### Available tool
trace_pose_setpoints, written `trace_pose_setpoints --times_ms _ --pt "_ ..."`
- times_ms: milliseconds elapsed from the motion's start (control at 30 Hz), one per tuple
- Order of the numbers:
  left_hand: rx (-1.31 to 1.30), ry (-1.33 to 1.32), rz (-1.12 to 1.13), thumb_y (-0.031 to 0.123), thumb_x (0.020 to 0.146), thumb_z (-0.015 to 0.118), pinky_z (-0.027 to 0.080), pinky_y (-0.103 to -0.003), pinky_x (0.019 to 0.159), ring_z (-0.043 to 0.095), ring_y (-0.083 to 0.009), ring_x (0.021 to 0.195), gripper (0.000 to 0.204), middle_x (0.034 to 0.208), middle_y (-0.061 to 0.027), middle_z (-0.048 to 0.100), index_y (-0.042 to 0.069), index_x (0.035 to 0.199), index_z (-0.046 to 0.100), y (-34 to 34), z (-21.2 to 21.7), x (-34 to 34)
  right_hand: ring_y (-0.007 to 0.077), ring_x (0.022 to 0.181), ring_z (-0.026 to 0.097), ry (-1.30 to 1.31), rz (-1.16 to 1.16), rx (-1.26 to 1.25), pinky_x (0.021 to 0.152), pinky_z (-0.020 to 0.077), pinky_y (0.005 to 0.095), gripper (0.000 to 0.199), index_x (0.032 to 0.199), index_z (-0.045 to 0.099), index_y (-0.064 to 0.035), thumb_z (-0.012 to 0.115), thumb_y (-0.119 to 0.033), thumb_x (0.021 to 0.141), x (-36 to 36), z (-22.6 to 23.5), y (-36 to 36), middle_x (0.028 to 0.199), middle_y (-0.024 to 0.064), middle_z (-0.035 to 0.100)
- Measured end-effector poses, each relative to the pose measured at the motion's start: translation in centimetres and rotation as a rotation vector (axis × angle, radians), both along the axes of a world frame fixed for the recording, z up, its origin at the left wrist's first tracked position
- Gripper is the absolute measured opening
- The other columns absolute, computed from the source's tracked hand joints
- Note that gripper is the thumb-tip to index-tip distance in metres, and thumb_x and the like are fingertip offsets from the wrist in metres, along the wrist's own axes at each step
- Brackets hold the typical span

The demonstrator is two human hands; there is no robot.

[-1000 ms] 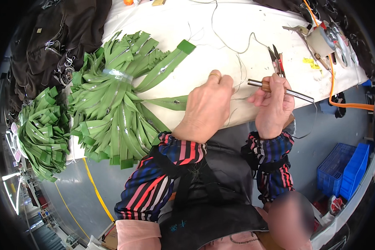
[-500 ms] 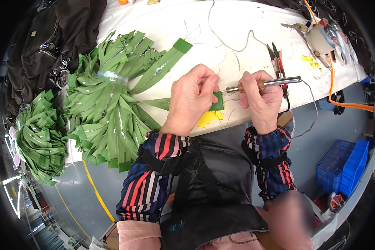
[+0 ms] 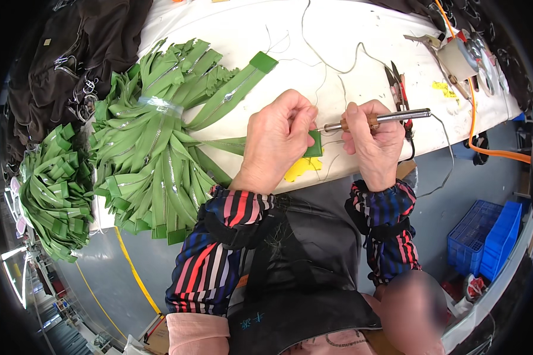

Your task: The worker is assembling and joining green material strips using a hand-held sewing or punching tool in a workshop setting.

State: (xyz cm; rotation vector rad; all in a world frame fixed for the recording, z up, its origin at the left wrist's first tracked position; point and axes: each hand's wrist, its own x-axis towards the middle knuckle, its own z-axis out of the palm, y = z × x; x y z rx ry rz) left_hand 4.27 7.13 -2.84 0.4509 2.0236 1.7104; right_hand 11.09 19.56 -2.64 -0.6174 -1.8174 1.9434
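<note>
My left hand (image 3: 276, 142) is closed, thumb and finger pinching a green zipper (image 3: 317, 145) near its squared, darker green end. The zipper's tape runs back left under that hand toward a tied bundle of green zippers (image 3: 154, 142). In my right hand (image 3: 373, 142) is a soldering iron (image 3: 405, 115) with a metal barrel, a brown grip and a cord at its right end. Its thin tip points left, close to the left fingertips and the zipper end; whether it touches is too small to tell. A yellow scrap (image 3: 303, 168) lies below the zipper end.
More green zippers (image 3: 56, 195) hang at the left table edge. Dark garments (image 3: 80, 53) are piled at the far left. Red-handled scissors (image 3: 400, 89), loose threads, a tape roll (image 3: 456, 62) and an orange cable (image 3: 472, 118) lie to the right. Blue crates (image 3: 477, 236) stand on the floor.
Both hands keep their grips and shift slightly right in the picture, with the zipper end and the soldering iron. The table things shift a little too.
</note>
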Motion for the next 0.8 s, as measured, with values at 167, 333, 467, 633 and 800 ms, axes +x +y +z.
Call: trace_pose_setpoints --times_ms 167,333,467,633,800 --pt "-0.006 -0.003 -0.006 0.007 0.089 0.051 0.045 -0.017 0.052 0.053 -0.0041 0.062 0.010 0.071 -0.0027 0.057 0.000 0.083 0.053 0.04 0.20 0.00 0.0013 0.043 0.040 0.010 0.000 0.009 0.039 0.0308 0.0171 0.018 0.071 0.052 -0.0028 0.059 -0.012 0.084 -0.06 0.05 0.00 0.053 -0.0020 0.049" --pt "-0.013 0.004 -0.005 0.007 0.089 0.050 0.045 -0.017 0.052 0.053 -0.0040 0.062 0.010 0.071 -0.0026 0.056 0.000 0.082 0.053 -0.03 0.11 0.00 0.0013 0.043 0.039 0.005 -0.007 0.020 0.039 0.0305 0.0172 0.018 0.070 0.052 -0.0029 0.059 -0.012 0.084 -0.07 -0.04 -0.05 0.053 -0.0022 0.048" --pt "-0.009 0.001 -0.009 0.007 0.089 0.050 0.045 -0.017 0.052 0.052 -0.0039 0.062 0.010 0.071 -0.0027 0.056 0.000 0.082 0.053 0.02 0.09 0.00 0.0014 0.043 0.039 0.005 -0.007 0.006 0.039 0.0305 0.0172 0.018 0.071 0.052 -0.0029 0.059 -0.012 0.085 -0.07 -0.08 -0.03 0.053 -0.0021 0.049" --pt "0.007 0.004 -0.005 0.007 0.089 0.050 0.045 -0.017 0.052 0.052 -0.0041 0.061 0.010 0.070 -0.0027 0.056 0.000 0.082 0.052 0.08 -0.12 -0.01 0.0015 0.043 0.039 0.016 0.002 0.007 0.039 0.0306 0.0172 0.018 0.071 0.053 -0.0028 0.059 -0.012 0.085 -0.05 -0.15 0.09 0.054 -0.0018 0.049" --pt "-0.016 -0.007 -0.006 0.006 0.089 0.050 0.045 -0.017 0.052 0.052 -0.0042 0.061 0.010 0.070 -0.0029 0.056 0.000 0.082 0.052 0.04 0.04 -0.01 0.0017 0.043 0.040 0.010 0.002 0.032 0.039 0.0309 0.0172 0.018 0.071 0.053 -0.0029 0.059 -0.012 0.085 -0.10 -0.08 0.02 0.053 -0.0018 0.049"
